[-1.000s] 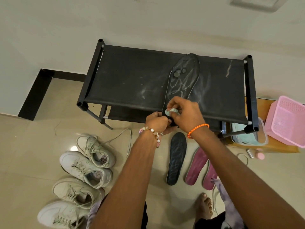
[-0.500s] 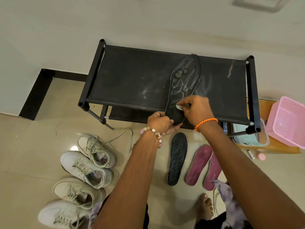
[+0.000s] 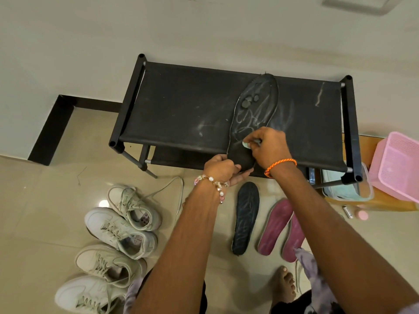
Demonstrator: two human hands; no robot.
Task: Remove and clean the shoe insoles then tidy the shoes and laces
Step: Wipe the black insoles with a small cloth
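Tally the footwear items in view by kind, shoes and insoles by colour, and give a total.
White lace-up sneakers on the floor: 4
Black foam insoles: 2, one on the black fabric shoe rack being wiped, one on the floor
Maroon insoles on the floor: 2
Total: 8
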